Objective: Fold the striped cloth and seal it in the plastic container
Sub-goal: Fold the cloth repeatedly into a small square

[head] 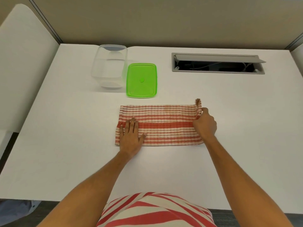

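One cloth (161, 125) — one container (109, 66) — one lid (142, 80)

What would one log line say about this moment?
left hand: pressing flat on striped cloth | right hand: pinching cloth's right end, lifting it | container: open, empty | green lid: beside it

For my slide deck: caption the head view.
Left hand flattens red-striped cloth; right hand lifts its end beside clear plastic container.

white flat worktop (65, 161) | grey rectangular cable hatch (218, 63) set in far right, flap propped open | beige partition wall (164, 20) behind | white chair back (24, 63) at left
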